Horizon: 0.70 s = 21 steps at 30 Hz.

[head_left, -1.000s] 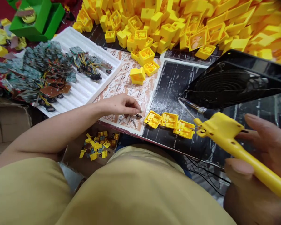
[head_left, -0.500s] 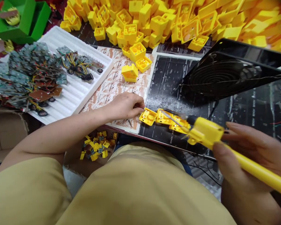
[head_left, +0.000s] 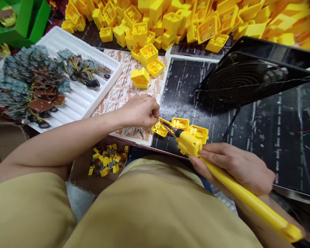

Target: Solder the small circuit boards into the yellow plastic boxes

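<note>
My right hand is wrapped round a yellow soldering iron with a long handle. The iron's metal tip reaches over the leftmost yellow plastic casing, and whether it touches is unclear. At that casing's far left edge, my left hand has thumb and fingers pinched together; what lies between them is hidden. Two more open yellow casings, a middle one and a right one, rest beside it on the black mat, with small metal parts inside.
A black fan stands tilted at the right. Many yellow casings are heaped along the back. At left, a white foam tray carries circuit boards with wires. Below the table edge, a box holds small yellow parts.
My right hand has brought the soldering iron left and inward, its tip now over the leftmost casing. My left hand stays pinched at that casing, shifted slightly.
</note>
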Available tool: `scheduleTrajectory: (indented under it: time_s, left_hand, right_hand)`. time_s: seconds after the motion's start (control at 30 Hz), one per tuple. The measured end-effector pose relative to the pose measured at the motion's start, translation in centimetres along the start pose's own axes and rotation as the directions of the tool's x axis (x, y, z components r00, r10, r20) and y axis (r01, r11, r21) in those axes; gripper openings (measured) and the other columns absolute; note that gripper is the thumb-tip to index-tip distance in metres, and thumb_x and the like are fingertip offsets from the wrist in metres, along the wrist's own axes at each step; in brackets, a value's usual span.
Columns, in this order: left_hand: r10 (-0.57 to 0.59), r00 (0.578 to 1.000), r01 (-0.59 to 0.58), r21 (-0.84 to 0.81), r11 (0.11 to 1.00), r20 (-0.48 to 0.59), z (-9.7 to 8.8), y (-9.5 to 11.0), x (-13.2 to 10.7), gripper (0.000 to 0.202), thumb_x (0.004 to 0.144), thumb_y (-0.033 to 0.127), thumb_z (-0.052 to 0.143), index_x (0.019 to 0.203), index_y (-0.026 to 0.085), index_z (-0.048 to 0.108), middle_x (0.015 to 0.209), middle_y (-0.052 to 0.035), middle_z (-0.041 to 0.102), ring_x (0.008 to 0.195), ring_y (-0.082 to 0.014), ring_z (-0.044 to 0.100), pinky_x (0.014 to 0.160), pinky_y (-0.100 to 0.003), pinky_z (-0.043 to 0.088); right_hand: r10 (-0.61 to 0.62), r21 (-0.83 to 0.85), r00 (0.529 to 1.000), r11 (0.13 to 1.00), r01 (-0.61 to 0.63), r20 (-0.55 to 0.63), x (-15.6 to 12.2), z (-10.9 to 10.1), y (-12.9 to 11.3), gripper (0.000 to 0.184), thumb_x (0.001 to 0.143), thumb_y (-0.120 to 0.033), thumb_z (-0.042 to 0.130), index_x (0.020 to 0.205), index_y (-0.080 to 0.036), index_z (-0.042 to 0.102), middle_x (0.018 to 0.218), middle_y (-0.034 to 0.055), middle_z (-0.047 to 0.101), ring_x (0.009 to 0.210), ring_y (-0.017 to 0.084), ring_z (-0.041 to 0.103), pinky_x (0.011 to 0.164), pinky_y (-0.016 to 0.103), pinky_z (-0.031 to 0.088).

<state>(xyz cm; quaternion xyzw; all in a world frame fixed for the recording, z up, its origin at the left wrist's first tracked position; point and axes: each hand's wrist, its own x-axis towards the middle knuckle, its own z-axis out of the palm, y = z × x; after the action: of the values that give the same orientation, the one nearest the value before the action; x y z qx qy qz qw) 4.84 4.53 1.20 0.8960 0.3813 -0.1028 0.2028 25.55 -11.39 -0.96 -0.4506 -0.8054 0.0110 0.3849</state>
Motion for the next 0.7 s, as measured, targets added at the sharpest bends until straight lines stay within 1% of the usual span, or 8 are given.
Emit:
scheduleTrajectory:
  time_s: [0.07, 0.1, 0.23, 0.37, 0.5, 0.63, 0.67, 0.7]
  left_hand:
    - [0.001, 1.0, -0.001, 0.019, 1.0, 0.007, 0.0, 0.1, 0.2, 0.015, 0.075, 0.02, 0.063, 0.081, 0.018, 0.077, 0.086, -0.0047, 0.075, 0.088, -0.0211, 0.068, 0.081, -0.031, 0.048]
    - [-0.001, 1.0, 0.001, 0.026, 1.0, 0.014, 0.0, 0.1, 0.3, 0.016, 0.075, 0.02, 0.063, 0.081, 0.018, 0.078, 0.088, -0.0051, 0.075, 0.089, -0.0215, 0.068, 0.081, -0.031, 0.048]
    - [-0.013, 0.999, 0.012, 0.033, 0.999, 0.042, -0.1, 0.1, 0.4, 0.018, 0.075, 0.021, 0.063, 0.085, 0.018, 0.078, 0.091, -0.007, 0.076, 0.092, -0.024, 0.069, 0.083, -0.034, 0.048]
    - [0.0, 0.999, -0.002, 0.038, 0.999, 0.05, -0.1, 0.1, 0.5, 0.019, 0.076, 0.02, 0.062, 0.086, 0.017, 0.078, 0.093, -0.0076, 0.076, 0.095, -0.0265, 0.069, 0.083, -0.036, 0.048]
    - [-0.019, 0.998, 0.016, 0.041, 0.999, 0.059, -0.2, 0.2, 0.7, 0.017, 0.076, 0.02, 0.063, 0.085, 0.017, 0.077, 0.093, -0.0075, 0.076, 0.093, -0.026, 0.069, 0.08, -0.034, 0.047]
    - [-0.017, 0.998, 0.016, 0.005, 1.0, 0.055, -0.4, 0.0, 0.3, 0.014, 0.075, 0.021, 0.066, 0.083, 0.018, 0.077, 0.087, -0.0044, 0.076, 0.086, -0.0196, 0.068, 0.078, -0.029, 0.046]
    - [-0.01, 0.999, 0.011, -0.029, 1.0, 0.053, -0.4, -0.2, 0.1, 0.015, 0.075, 0.022, 0.067, 0.085, 0.018, 0.077, 0.086, -0.004, 0.076, 0.083, -0.018, 0.068, 0.077, -0.028, 0.046]
    - [-0.003, 0.999, 0.007, -0.073, 0.997, 0.046, -0.3, -0.5, -0.1, 0.016, 0.076, 0.022, 0.067, 0.088, 0.018, 0.076, 0.086, -0.0038, 0.076, 0.081, -0.0168, 0.067, 0.076, -0.027, 0.046]
  right_hand:
    - [0.012, 0.005, 0.999, 1.0, -0.012, 0.033, -0.6, -0.1, -0.1, 0.018, 0.081, -0.018, 0.077, 0.088, -0.023, 0.061, 0.075, -0.0021, 0.07, 0.063, 0.012, 0.068, 0.058, 0.02, 0.056]
    - [0.054, 0.002, 0.997, 0.999, -0.055, 0.046, -0.9, -0.2, -0.2, 0.019, 0.08, -0.022, 0.079, 0.09, -0.024, 0.062, 0.077, -0.0019, 0.071, 0.065, 0.013, 0.069, 0.058, 0.023, 0.057]
    - [0.319, -0.004, 0.946, 0.948, -0.319, 0.056, -2.5, -0.3, -0.8, 0.028, 0.081, -0.048, 0.076, 0.099, -0.028, 0.067, 0.086, 0.0029, 0.072, 0.076, 0.02, 0.071, 0.059, 0.031, 0.059]
    - [0.385, 0.022, 0.922, 0.922, -0.386, 0.04, -3.4, -0.3, -1.0, 0.038, 0.081, -0.056, 0.073, 0.107, -0.029, 0.067, 0.089, 0.0046, 0.072, 0.082, 0.022, 0.071, 0.061, 0.033, 0.06]
    - [0.376, 0.035, 0.927, 0.926, -0.376, -0.004, -3.2, -0.9, -0.1, 0.039, 0.083, -0.049, 0.074, 0.116, -0.03, 0.066, 0.091, 0.0036, 0.073, 0.078, 0.021, 0.071, 0.059, 0.031, 0.059]
    - [0.232, 0.026, 0.968, 0.973, -0.231, -0.097, -2.8, -1.4, 0.9, 0.048, 0.083, -0.026, 0.076, 0.128, -0.032, 0.061, 0.091, -0.0003, 0.075, 0.067, 0.014, 0.07, 0.055, 0.023, 0.055]
    - [0.21, 0.003, 0.971, 0.977, -0.211, -0.115, -2.8, -1.5, 1.1, 0.05, 0.083, -0.023, 0.076, 0.13, -0.031, 0.061, 0.092, -0.0007, 0.075, 0.066, 0.013, 0.069, 0.055, 0.022, 0.055]
    - [0.228, -0.012, 0.967, 0.973, -0.231, -0.114, -2.9, -1.6, 1.3, 0.051, 0.083, -0.022, 0.076, 0.13, -0.031, 0.061, 0.093, -0.0008, 0.076, 0.066, 0.013, 0.07, 0.055, 0.021, 0.054]
